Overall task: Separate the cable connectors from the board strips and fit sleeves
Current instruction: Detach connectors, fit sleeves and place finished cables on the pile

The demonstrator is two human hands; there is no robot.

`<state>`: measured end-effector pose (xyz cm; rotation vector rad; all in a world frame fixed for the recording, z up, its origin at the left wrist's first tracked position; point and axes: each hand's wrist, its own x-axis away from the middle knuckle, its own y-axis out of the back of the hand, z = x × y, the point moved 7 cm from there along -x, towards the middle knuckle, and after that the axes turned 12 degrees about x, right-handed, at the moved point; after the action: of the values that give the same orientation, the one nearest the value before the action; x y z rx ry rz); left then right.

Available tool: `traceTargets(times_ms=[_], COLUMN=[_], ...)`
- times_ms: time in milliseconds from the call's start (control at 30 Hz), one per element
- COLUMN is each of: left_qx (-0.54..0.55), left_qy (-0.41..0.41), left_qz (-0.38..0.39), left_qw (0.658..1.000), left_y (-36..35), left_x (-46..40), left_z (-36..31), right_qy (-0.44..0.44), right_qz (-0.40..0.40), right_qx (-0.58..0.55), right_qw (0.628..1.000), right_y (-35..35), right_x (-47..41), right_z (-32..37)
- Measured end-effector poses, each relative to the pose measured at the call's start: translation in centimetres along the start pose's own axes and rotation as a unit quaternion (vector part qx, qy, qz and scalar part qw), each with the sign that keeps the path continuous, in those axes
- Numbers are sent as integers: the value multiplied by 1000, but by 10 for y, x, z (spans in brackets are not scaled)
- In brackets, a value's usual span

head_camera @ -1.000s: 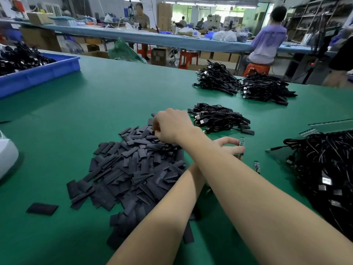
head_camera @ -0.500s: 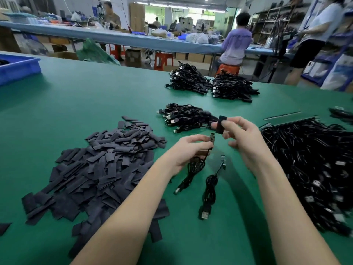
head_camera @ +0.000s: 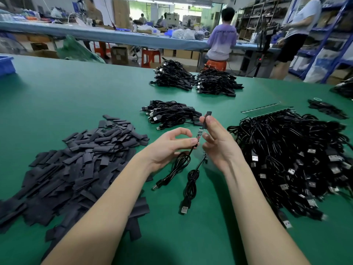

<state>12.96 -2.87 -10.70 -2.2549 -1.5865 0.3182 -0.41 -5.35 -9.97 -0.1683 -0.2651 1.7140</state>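
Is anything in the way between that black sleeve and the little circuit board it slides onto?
Nothing visible. The right hand holds the sleeve just above the board, which the left hand pinches.

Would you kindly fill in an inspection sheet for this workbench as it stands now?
Surface: green matte table.
Job's things: pile of flat black sleeves; small circuit board on a black cable; single black sleeve; second loose black cable lying between the forearms.
Clutter: blue plastic bin at the far left edge.
Hands: left hand pinches the cable at the board; right hand pinches the single sleeve above the board.
Cables: large tangled heap right; three smaller bundles beyond.
Surroundings: people at a long bench, shelving.
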Motion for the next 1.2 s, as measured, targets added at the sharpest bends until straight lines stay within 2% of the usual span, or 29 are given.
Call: traceTargets(times_ms=[233, 467, 667, 867, 1000, 1200], left_qx=[-8, -17, -9, -36, -61, -6], left_qy=[-2, -11, -21, -29, -29, -22], left_qz=[11, 8, 36, 42, 42, 80], left_qw=[1000, 1000, 999, 998, 997, 997], left_y=[-2, -3, -6, -2, 0, -4], left_x=[3, 2, 4, 8, 8, 10], left_z=[-2, -4, -8, -19, -20, -21], right_qy=[-11, 6, 17, -34, -10, 21], right_qz=[17, 20, 31, 91, 120, 143], right_qx=[-59, -67, -79, -93, -46, -84], right_qw=[998, 998, 996, 991, 992, 986], right_y=[-6, -9, -14, -15, -11, -26], right_x=[-5, -7, -6, -2, 1, 4], right_z=[-9, -11, -15, -18, -9, -8])
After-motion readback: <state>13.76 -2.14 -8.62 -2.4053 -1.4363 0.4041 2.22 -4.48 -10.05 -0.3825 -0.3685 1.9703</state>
